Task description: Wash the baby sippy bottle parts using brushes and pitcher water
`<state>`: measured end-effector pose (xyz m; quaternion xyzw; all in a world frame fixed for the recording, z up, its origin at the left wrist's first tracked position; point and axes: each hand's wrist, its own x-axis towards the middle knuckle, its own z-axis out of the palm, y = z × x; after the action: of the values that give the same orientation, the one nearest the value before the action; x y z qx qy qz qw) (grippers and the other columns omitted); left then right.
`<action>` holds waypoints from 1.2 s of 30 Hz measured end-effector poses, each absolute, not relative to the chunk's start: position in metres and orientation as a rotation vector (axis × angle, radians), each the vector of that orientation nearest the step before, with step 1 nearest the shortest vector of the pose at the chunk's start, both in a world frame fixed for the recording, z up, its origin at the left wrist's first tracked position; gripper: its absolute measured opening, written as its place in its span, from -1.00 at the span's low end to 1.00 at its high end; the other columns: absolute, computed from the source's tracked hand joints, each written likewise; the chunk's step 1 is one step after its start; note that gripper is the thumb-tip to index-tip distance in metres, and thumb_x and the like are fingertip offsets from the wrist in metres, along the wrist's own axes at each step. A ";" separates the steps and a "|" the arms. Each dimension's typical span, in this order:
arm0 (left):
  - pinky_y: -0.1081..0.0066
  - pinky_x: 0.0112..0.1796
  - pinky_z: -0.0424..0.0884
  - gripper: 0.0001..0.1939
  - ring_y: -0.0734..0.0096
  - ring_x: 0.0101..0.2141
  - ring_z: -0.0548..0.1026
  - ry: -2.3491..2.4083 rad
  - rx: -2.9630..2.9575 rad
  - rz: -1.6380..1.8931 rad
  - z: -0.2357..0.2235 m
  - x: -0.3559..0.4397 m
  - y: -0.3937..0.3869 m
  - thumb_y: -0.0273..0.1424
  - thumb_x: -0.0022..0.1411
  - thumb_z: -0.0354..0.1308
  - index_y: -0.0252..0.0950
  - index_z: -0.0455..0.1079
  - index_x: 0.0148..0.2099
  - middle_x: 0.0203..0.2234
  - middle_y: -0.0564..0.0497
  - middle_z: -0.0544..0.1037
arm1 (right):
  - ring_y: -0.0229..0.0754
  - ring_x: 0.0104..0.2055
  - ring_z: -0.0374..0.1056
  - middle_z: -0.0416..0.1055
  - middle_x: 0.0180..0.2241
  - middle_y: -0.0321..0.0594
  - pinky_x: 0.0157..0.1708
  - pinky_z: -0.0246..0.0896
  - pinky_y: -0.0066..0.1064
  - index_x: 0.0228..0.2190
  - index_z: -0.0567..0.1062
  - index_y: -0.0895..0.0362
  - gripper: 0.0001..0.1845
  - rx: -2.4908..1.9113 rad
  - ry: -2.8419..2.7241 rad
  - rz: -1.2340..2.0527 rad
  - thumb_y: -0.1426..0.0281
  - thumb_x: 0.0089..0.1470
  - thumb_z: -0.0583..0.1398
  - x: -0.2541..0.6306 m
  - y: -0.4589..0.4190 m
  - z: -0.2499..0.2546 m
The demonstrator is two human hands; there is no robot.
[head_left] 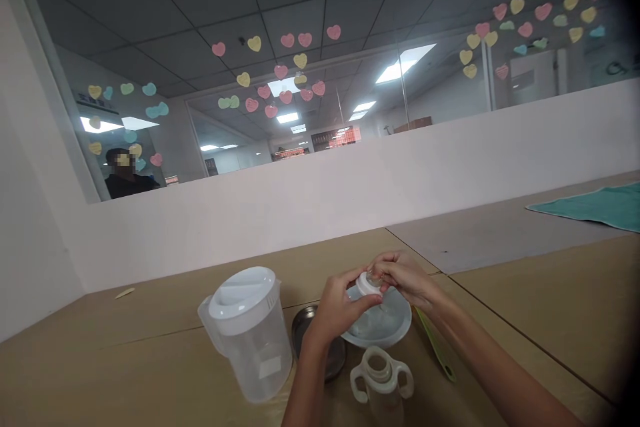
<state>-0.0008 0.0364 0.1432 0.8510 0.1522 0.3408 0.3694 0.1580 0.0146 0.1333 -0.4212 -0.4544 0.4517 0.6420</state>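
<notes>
Over a pale bowl (380, 333), my left hand (340, 307) grips the white collar of a baby bottle nipple (369, 284) between thumb and fingers. My right hand (403, 277) pinches the clear nipple part from the other side, its fingertips partly hidden. Just in front stands a two-handled baby bottle (383, 380) without its top, its round mouth facing up. Under my left forearm a round metal dish (334, 357) shows in part. A yellow-green handled tool (437, 347) lies beside the bowl, its far end hidden by my right arm.
A clear plastic pitcher (260, 360) with a white lid stands on the brown table (165, 373) at left. At the far right lies a teal cloth (595, 205). Behind runs a white wall (320, 193) under windows with heart-shaped notes; a person (130, 180) appears in the glass.
</notes>
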 end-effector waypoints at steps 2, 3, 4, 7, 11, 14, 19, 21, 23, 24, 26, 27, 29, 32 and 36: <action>0.44 -0.18 0.30 -0.68 0.31 -0.22 0.42 0.341 2.118 0.840 0.144 -0.002 0.035 -0.35 0.07 0.22 -0.35 0.43 -0.11 -0.25 -0.02 0.53 | -0.47 -0.73 -0.03 0.19 -0.79 -0.43 -0.68 0.12 -0.54 -0.75 0.44 0.20 -0.96 -0.923 -1.012 1.085 0.51 -0.44 0.17 0.158 0.013 0.135; 0.43 -0.17 0.30 -0.67 0.30 -0.21 0.42 0.321 2.085 0.828 0.145 -0.003 0.034 -0.34 0.07 0.23 -0.36 0.43 -0.10 -0.25 -0.04 0.52 | -0.48 -0.74 -0.08 0.16 -0.81 -0.45 -0.68 0.11 -0.54 -0.76 0.44 0.20 -0.97 -0.899 -0.996 1.108 0.51 -0.45 0.17 0.158 0.013 0.135; 0.43 -0.15 0.30 -0.65 0.29 -0.19 0.42 0.303 2.053 0.824 0.145 -0.003 0.033 -0.34 0.06 0.23 -0.37 0.42 -0.09 -0.23 -0.06 0.52 | -0.49 -0.74 -0.10 0.14 -0.82 -0.45 -0.69 0.10 -0.56 -0.77 0.44 0.20 -0.97 -0.871 -0.977 1.129 0.51 -0.46 0.18 0.158 0.012 0.136; 0.40 -0.10 0.28 -0.57 0.25 -0.13 0.40 0.258 1.972 0.834 0.148 -0.003 0.030 -0.32 0.05 0.25 -0.39 0.40 -0.03 -0.17 -0.10 0.50 | -0.51 -0.73 -0.06 0.19 -0.79 -0.42 -0.71 0.03 -0.61 -0.79 0.43 0.21 -0.99 -0.801 -0.907 1.160 0.52 -0.50 0.19 0.155 0.009 0.140; 0.37 -0.09 0.30 -0.52 0.22 -0.10 0.40 0.224 1.886 0.851 0.148 -0.003 0.031 -0.28 0.04 0.26 -0.40 0.39 0.00 -0.13 -0.15 0.48 | -0.54 -0.73 -0.04 0.27 -0.74 -0.39 -0.73 -0.04 -0.66 -0.79 0.43 0.21 -0.99 -0.761 -0.857 1.153 0.52 -0.51 0.18 0.149 0.007 0.145; 0.36 -0.09 0.30 -0.51 0.20 -0.08 0.39 0.196 1.825 0.850 0.144 -0.004 0.037 -0.29 0.03 0.27 -0.40 0.38 0.01 -0.08 -0.18 0.46 | -0.55 -0.73 -0.05 0.27 -0.74 -0.39 -0.73 -0.05 -0.66 -0.81 0.41 0.22 -0.98 -0.735 -0.853 1.151 0.52 -0.51 0.20 0.145 0.007 0.147; 0.33 -0.05 0.28 -0.49 0.19 -0.05 0.39 0.156 1.797 0.867 0.140 -0.007 0.042 -0.30 0.04 0.27 -0.36 0.36 0.05 -0.08 -0.16 0.47 | -0.54 -0.73 -0.03 0.20 -0.78 -0.44 -0.70 0.00 -0.65 -0.78 0.40 0.20 -0.94 -0.713 -0.860 1.151 0.50 -0.49 0.22 0.142 0.008 0.146; 0.33 -0.06 0.29 -0.49 0.20 -0.06 0.39 0.190 1.870 0.865 0.144 -0.010 0.039 -0.30 0.04 0.26 -0.35 0.36 0.05 -0.10 -0.14 0.49 | -0.51 -0.73 0.03 0.21 -0.77 -0.43 -0.68 0.04 -0.62 -0.74 0.42 0.20 -0.94 -0.738 -0.900 1.130 0.50 -0.47 0.23 0.143 0.007 0.144; 0.34 -0.06 0.29 -0.55 0.21 -0.09 0.41 0.278 2.035 0.900 0.150 -0.012 0.034 -0.33 0.06 0.24 -0.32 0.39 0.02 -0.13 -0.09 0.50 | -0.43 -0.70 0.16 0.30 -0.71 -0.40 -0.65 0.10 -0.58 -0.63 0.47 0.19 -0.89 -0.837 -1.050 1.049 0.49 -0.42 0.24 0.146 0.004 0.143; 0.34 -0.06 0.29 -0.59 0.23 -0.10 0.42 0.338 2.135 0.932 0.152 -0.013 0.032 -0.35 0.07 0.22 -0.29 0.40 0.01 -0.14 -0.06 0.51 | -0.39 -0.67 0.22 0.34 -0.67 -0.38 -0.62 0.14 -0.55 -0.55 0.49 0.19 -0.84 -0.912 -1.161 0.986 0.47 -0.37 0.24 0.147 0.001 0.143; 0.35 -0.07 0.29 -0.62 0.27 -0.13 0.43 0.463 2.313 1.007 0.156 -0.013 0.028 -0.40 0.08 0.20 -0.22 0.41 -0.01 -0.15 0.00 0.52 | -0.31 -0.61 0.31 0.42 -0.57 -0.33 -0.57 0.20 -0.50 -0.38 0.50 0.16 -0.73 -1.081 -1.386 0.786 0.41 -0.27 0.22 0.151 -0.004 0.142; 0.35 -0.06 0.28 -0.61 0.28 -0.13 0.43 0.515 2.379 1.041 0.156 -0.012 0.027 -0.43 0.07 0.20 -0.20 0.40 -0.01 -0.14 0.01 0.52 | -0.29 -0.57 0.34 0.45 -0.51 -0.29 -0.53 0.21 -0.48 -0.33 0.50 0.15 -0.70 -1.153 -1.469 0.658 0.40 -0.23 0.21 0.152 -0.006 0.142; 0.35 -0.06 0.28 -0.58 0.28 -0.11 0.42 0.586 2.475 1.080 0.154 -0.008 0.027 -0.45 0.05 0.20 -0.17 0.38 0.01 -0.12 0.02 0.51 | -0.27 -0.52 0.36 0.49 -0.42 -0.24 -0.47 0.22 -0.46 -0.32 0.51 0.14 -0.70 -1.254 -1.585 0.392 0.41 -0.20 0.18 0.153 -0.008 0.141; 0.34 -0.08 0.29 -0.59 0.28 -0.12 0.42 0.627 2.568 1.075 0.149 -0.003 0.030 -0.44 0.10 0.15 -0.16 0.36 0.03 -0.13 0.00 0.51 | -0.23 -0.42 0.37 0.50 -0.38 -0.22 -0.39 0.19 -0.47 -0.38 0.53 0.12 -0.75 -1.289 -1.687 0.131 0.46 -0.21 0.15 0.154 -0.006 0.138; 0.32 -0.06 0.28 -0.62 0.25 -0.10 0.42 0.663 2.584 1.065 0.145 -0.002 0.032 -0.41 0.12 0.14 -0.20 0.37 0.03 -0.10 -0.04 0.50 | -0.26 -0.49 0.33 0.47 -0.53 -0.27 -0.48 0.14 -0.50 -0.50 0.54 0.12 -0.82 -1.241 -1.630 0.090 0.48 -0.22 0.14 0.155 0.004 0.131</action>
<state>-0.0021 0.0324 0.1448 0.8915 0.2288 0.3673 0.1340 0.1552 0.0044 0.1309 -0.5173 -0.6794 0.0373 0.5190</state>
